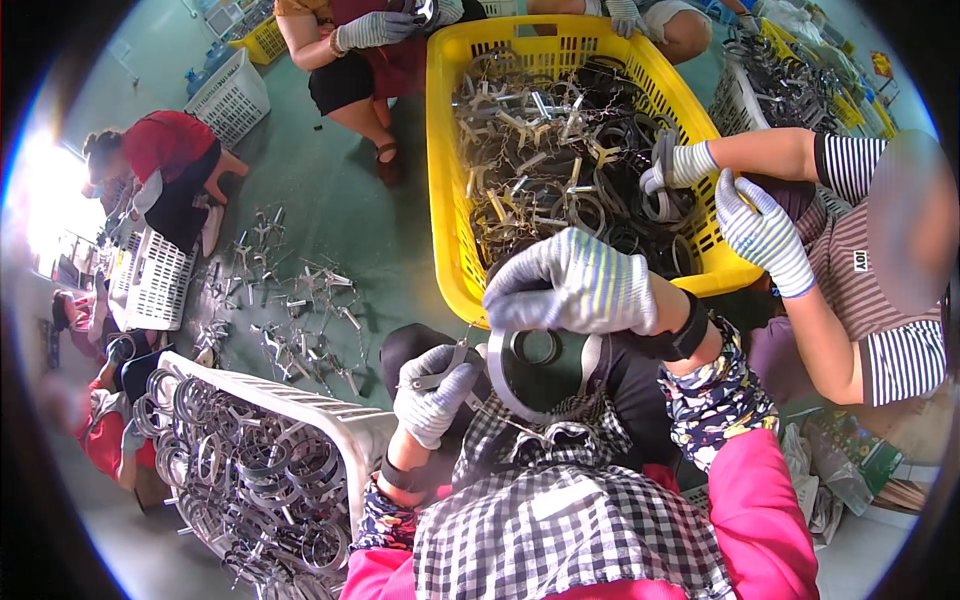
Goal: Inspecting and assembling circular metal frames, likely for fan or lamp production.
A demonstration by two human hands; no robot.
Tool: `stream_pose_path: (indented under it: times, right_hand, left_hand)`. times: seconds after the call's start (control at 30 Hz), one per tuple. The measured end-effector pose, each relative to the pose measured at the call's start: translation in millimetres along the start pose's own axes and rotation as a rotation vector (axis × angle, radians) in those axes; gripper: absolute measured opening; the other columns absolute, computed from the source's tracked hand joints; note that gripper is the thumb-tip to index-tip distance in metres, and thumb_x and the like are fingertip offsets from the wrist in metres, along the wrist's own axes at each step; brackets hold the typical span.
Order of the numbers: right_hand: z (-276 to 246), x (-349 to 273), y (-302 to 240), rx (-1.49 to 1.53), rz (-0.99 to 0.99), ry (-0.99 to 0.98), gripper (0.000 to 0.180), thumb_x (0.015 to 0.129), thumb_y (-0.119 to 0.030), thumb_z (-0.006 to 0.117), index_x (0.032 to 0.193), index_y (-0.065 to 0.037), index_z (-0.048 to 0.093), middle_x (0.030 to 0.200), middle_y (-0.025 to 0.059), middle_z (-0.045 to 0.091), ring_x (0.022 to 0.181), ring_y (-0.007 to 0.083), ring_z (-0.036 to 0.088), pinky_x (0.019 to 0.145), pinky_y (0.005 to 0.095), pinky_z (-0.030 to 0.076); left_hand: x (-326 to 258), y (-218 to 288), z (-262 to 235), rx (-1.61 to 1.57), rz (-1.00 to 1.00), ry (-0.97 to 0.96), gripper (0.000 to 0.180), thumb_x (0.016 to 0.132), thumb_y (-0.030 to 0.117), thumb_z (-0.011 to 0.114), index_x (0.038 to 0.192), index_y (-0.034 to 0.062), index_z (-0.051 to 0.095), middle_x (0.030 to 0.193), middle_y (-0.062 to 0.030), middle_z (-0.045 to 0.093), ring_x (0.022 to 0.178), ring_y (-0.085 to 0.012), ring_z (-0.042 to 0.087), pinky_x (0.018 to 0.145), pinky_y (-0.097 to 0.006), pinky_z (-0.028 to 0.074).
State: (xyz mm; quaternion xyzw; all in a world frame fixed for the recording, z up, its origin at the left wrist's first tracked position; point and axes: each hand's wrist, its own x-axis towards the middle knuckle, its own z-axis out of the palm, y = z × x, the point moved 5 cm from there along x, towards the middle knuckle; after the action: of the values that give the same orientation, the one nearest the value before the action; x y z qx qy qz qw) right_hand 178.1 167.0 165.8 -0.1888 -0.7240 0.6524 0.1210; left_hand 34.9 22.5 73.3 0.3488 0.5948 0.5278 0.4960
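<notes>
My left hand [432, 402], in a striped work glove, is closed on a forked flat silver metal bracket [457, 358] above my lap. A thin chain seems to hang from this bracket. My right hand [575, 285], gloved alike, is raised at the near rim of a yellow basket [447, 245]. Its fingers pinch the top of a wide silver-grey ring band [501, 382], which hangs down just right of the bracket. Just behind that band a smaller dark ring [535, 347] shows; what it rests on I cannot tell. Ring bands and silver brackets with chains fill the yellow basket.
A white basket [375, 425] heaped with metal rings stands at my left. Loose silver brackets [305, 335] lie on the green floor beyond it. At the right, a co-worker's gloved hands [680, 165] reach to the yellow basket. Other people work at the far side and far left.
</notes>
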Motion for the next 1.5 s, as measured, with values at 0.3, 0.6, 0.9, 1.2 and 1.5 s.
stream_pose_path:
  times: [0.3, 0.6, 0.9, 1.2, 1.5]
  right_hand:
    - [-16.4, 12.3, 24.1, 0.172, 0.037, 0.170, 0.020, 0.088, -0.019, 0.067, 0.097, -0.001, 0.070, 0.082, 0.0019, 0.069, 0.070, 0.0065, 0.061, 0.066, 0.0219, 0.050]
    - [-16.4, 30.3, 60.3, 0.288, 0.179, 0.103, 0.020, 0.090, -0.021, 0.065, 0.101, -0.004, 0.069, 0.068, -0.0052, 0.060, 0.059, 0.0006, 0.050, 0.054, 0.0166, 0.040]
    - [6.0, -29.9, 9.6, 0.720, 0.063, 0.518, 0.021, 0.094, -0.013, 0.056, 0.112, -0.006, 0.062, 0.070, -0.0019, 0.057, 0.050, 0.0022, 0.046, 0.042, 0.0160, 0.037]
    - [-7.9, -46.9, 42.3, -0.147, -0.327, 0.724, 0.022, 0.088, 0.001, 0.060, 0.110, -0.001, 0.063, 0.088, 0.0102, 0.067, 0.076, 0.0135, 0.064, 0.069, 0.0263, 0.051]
    - [-3.7, -51.1, 21.8, -0.302, -0.528, 0.911, 0.021, 0.086, 0.002, 0.061, 0.107, -0.002, 0.062, 0.086, 0.0127, 0.065, 0.072, 0.0218, 0.065, 0.066, 0.0295, 0.052]
  left_hand:
    - [-15.2, 9.7, 3.5, -0.046, -0.015, -0.078, 0.023, 0.079, 0.014, 0.065, 0.095, -0.0028, 0.068, 0.077, -0.0027, 0.065, 0.066, -0.0085, 0.057, 0.063, -0.023, 0.047]
    - [1.0, -19.7, -0.2, 0.086, -0.038, 0.044, 0.017, 0.082, 0.012, 0.063, 0.092, -0.0013, 0.066, 0.080, -0.0030, 0.065, 0.070, -0.0084, 0.057, 0.065, -0.023, 0.045]
    - [30.4, -21.0, -7.3, 0.161, 0.227, 0.342, 0.020, 0.082, 0.014, 0.072, 0.095, 0.0037, 0.061, 0.079, 0.0012, 0.061, 0.068, -0.0066, 0.053, 0.061, -0.023, 0.044]
    - [13.7, -5.4, 14.4, -0.096, 0.150, 0.206, 0.021, 0.085, 0.011, 0.068, 0.103, 0.0001, 0.064, 0.085, -0.0002, 0.065, 0.074, -0.0059, 0.057, 0.067, -0.020, 0.046]
    - [-2.5, 26.2, 34.5, 0.318, 0.321, 0.140, 0.016, 0.076, 0.011, 0.068, 0.089, 0.0025, 0.070, 0.079, -0.0057, 0.069, 0.066, -0.0140, 0.061, 0.064, -0.028, 0.048]
